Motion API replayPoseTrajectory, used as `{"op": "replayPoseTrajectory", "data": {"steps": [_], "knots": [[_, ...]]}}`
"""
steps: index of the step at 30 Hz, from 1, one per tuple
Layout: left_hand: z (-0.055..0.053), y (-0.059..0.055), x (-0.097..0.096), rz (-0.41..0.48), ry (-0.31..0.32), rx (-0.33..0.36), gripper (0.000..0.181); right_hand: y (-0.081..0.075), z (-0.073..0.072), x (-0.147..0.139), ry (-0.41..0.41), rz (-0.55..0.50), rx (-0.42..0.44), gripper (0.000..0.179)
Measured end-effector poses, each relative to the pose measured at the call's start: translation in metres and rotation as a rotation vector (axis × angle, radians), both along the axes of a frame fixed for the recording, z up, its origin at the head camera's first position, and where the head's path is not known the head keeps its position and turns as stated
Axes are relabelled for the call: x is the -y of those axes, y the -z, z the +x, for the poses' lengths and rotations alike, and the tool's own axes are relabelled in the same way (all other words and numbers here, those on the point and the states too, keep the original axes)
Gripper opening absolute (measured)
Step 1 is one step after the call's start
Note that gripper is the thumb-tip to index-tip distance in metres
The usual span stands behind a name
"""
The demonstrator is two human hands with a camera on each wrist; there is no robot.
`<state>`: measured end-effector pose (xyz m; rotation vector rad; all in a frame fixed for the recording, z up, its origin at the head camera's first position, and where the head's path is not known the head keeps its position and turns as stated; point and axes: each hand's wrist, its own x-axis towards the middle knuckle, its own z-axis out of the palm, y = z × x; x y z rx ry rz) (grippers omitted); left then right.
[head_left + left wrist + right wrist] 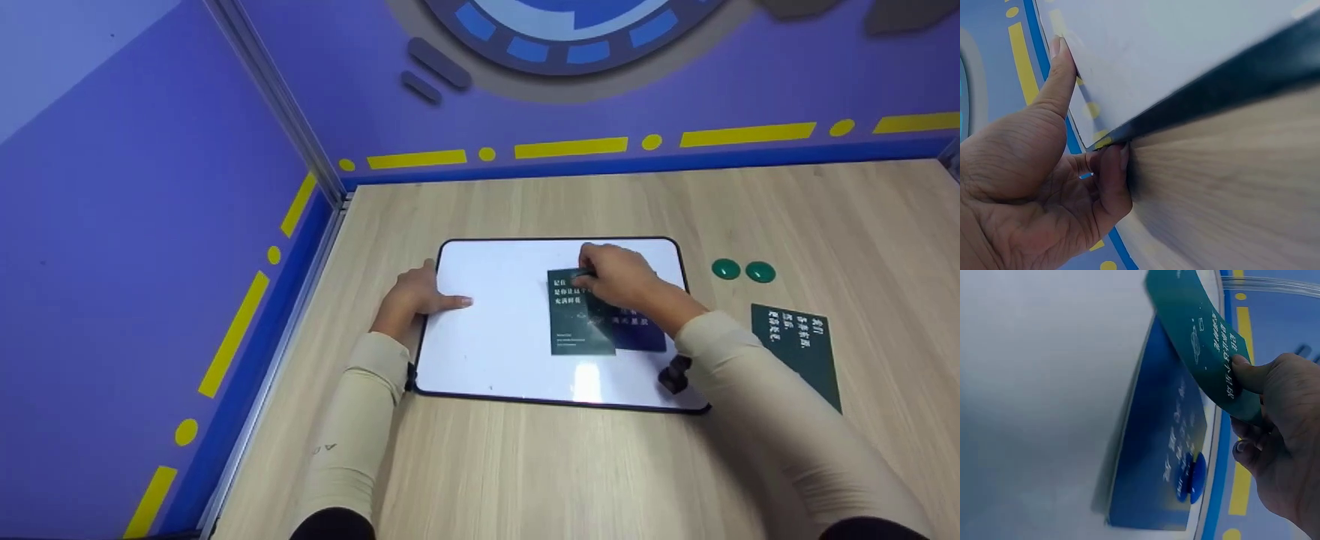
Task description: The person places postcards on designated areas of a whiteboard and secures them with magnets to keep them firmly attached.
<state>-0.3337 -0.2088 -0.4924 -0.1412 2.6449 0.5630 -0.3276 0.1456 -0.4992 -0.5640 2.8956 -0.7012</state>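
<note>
A whiteboard (487, 352) with a dark rim lies on the wooden table. My left hand (420, 294) grips its left edge; in the left wrist view the thumb lies along the white face and the fingers curl at the rim. My right hand (626, 279) pinches a green card (581, 330) with white writing by its top end, thumb on the printed side. In the right wrist view this card bends and partly overlaps a dark blue card (1151, 439) on the board. A round blue magnet (1198, 478) sits on the blue card near one end.
To the right of the board lie two round green discs (726, 269), side by side. Nearer the front is another green card (802, 349), partly behind the right sleeve. Blue-purple panels with yellow marks (570, 148) stand along the table's back and left.
</note>
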Motion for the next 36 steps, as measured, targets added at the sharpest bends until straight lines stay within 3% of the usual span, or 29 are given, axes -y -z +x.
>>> {"op": "replayPoseTrajectory", "data": {"steps": [19,24,36], "knots": [[0.001,-0.002,-0.001,-0.001,-0.016,0.013,0.125,0.011,-0.024,0.015,0.072,0.048,0.038,0.038],[0.000,-0.003,-0.003,0.006,-0.020,0.006,0.125,0.011,-0.027,0.017,0.104,0.045,0.039,0.041],[-0.001,-0.002,-0.002,0.009,-0.032,0.010,0.125,0.008,-0.029,0.019,0.126,0.031,0.135,0.048]]}}
